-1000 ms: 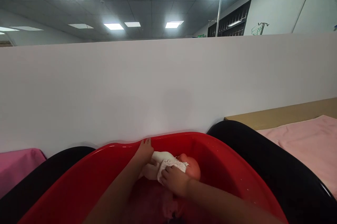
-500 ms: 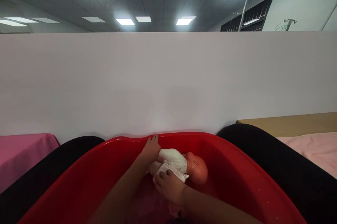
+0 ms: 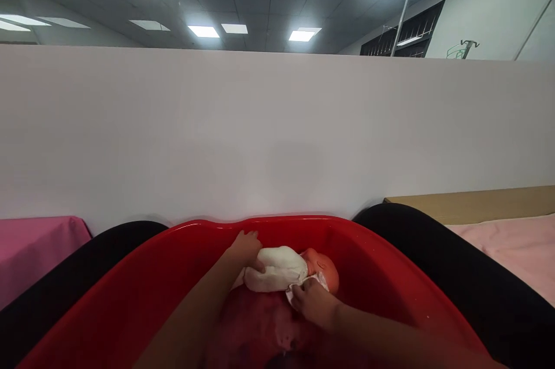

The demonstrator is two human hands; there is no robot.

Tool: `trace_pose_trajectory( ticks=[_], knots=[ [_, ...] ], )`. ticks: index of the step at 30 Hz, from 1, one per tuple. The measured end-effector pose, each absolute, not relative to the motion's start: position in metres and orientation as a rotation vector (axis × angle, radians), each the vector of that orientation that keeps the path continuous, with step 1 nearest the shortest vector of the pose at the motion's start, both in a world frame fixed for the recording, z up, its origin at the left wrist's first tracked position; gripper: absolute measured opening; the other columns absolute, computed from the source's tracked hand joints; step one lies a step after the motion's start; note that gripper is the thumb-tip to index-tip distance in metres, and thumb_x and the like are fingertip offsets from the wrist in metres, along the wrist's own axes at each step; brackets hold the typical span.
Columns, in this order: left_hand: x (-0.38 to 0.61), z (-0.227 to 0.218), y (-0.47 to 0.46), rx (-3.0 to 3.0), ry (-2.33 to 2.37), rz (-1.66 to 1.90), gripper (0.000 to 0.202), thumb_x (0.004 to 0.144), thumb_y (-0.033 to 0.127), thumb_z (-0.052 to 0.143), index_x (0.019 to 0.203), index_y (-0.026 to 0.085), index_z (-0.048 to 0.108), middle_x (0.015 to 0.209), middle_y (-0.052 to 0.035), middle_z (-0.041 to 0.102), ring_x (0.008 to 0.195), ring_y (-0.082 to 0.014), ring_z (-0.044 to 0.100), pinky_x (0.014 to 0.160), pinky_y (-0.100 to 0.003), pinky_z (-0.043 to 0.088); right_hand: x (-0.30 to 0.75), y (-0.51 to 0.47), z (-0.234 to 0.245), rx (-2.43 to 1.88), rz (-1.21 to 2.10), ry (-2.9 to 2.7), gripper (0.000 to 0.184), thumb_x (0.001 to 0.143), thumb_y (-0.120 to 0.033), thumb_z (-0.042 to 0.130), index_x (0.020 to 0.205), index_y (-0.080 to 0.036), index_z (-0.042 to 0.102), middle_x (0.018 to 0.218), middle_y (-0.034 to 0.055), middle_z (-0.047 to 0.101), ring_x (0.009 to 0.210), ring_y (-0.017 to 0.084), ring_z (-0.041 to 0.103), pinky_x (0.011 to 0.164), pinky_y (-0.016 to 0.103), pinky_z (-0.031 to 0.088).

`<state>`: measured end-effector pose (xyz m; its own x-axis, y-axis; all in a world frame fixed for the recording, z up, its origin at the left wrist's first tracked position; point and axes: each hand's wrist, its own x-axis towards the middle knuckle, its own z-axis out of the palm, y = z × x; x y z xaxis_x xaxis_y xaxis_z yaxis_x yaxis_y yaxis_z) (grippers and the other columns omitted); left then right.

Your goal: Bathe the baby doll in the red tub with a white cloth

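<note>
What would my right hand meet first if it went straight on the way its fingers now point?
The right hand points up and left into the white cloth on the baby doll. It looks already in contact, though depth is hard to judge from this view.

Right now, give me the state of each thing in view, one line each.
left hand, resting on the doll's white body
right hand, pressing the cloth near the doll's neck
baby doll, lying in the tub, head towards the right
white washcloth, under the right hand, bunched
red tub, holding the doll
pink towel, lying flat left of the tub
pale pink sheet, spread right of the tub
</note>
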<state>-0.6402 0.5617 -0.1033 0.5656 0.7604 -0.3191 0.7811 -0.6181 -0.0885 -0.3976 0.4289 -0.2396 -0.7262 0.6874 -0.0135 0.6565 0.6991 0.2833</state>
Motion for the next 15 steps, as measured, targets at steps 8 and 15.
trace_pose_trajectory(
  ticks=[8,15],
  knots=[
    [-0.648,-0.103,0.564,2.883,1.310,-0.392,0.060,0.090,0.062,0.084,0.131,0.018,0.081,0.181,-0.0164,0.027,0.169,-0.0412,0.027,0.133,-0.074,0.025,-0.379,0.434,-0.187,1.186,0.491,2.747,0.027,0.109,-0.024,0.056,0.131,-0.019,0.070,0.125,0.0148,0.074,0.091,0.028,0.073,0.068,0.040,0.058],
    [-0.636,-0.098,0.574,2.910,1.445,-0.461,0.069,0.086,0.066,0.087,0.135,0.018,0.079,0.182,-0.0224,0.019,0.168,-0.0467,0.027,0.129,-0.075,0.030,-0.382,0.424,-0.204,1.369,0.265,2.665,0.012,0.098,-0.013,0.066,0.109,-0.014,0.071,0.109,0.0151,0.072,0.083,0.023,0.069,0.064,0.032,0.052]
  ],
)
